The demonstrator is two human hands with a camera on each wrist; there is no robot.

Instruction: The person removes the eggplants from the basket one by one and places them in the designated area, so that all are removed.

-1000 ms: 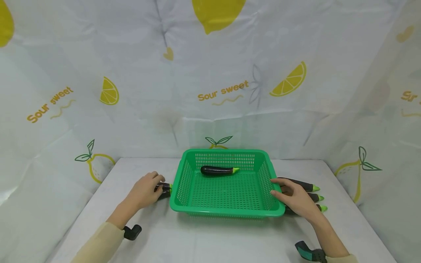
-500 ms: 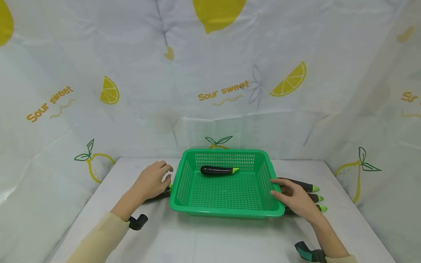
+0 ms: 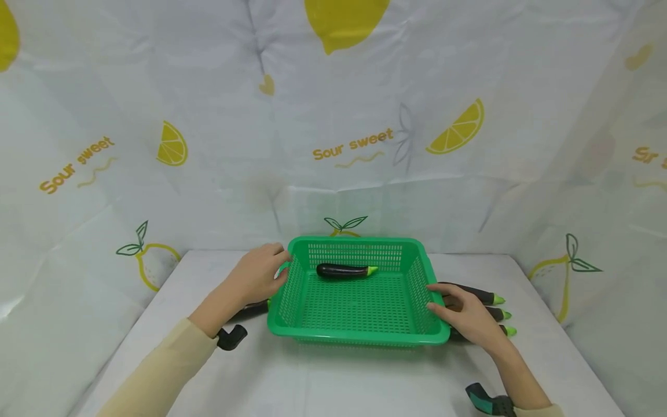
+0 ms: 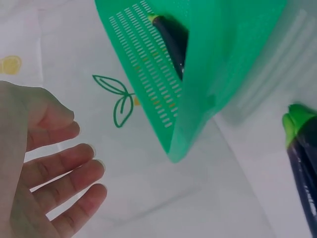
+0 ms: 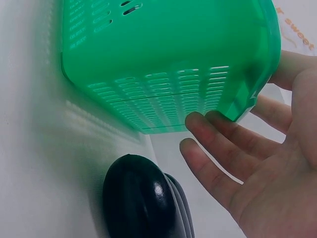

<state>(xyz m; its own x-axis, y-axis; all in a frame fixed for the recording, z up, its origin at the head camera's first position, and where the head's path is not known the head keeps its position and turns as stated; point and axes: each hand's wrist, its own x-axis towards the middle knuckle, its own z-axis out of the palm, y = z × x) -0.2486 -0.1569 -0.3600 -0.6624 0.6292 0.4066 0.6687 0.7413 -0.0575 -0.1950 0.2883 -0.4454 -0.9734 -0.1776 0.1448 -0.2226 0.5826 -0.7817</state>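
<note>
A green plastic basket (image 3: 359,337) stands in the middle of the table in the head view, with one dark eggplant (image 3: 343,271) lying inside along its back. My left hand (image 3: 256,277) is over the basket's left rim with nothing in it; the left wrist view shows its fingers loosely bent and apart from the basket. My right hand (image 3: 469,313) holds the basket's right rim, thumb and forefinger over the edge, other fingers outside the wall. Beneath my left hand an eggplant (image 3: 251,311) lies partly hidden. Beside my right hand, three eggplants (image 3: 475,292) lie partly covered.
A white table (image 3: 333,382) carries everything. Behind it hangs a white cloth (image 3: 224,191) printed with lemons. In the left wrist view, dark eggplants (image 4: 306,153) with green stems lie outside the basket.
My left hand has risen from the eggplants at the left and moved right and away to the basket's left rim. My right hand and the basket have stayed put.
</note>
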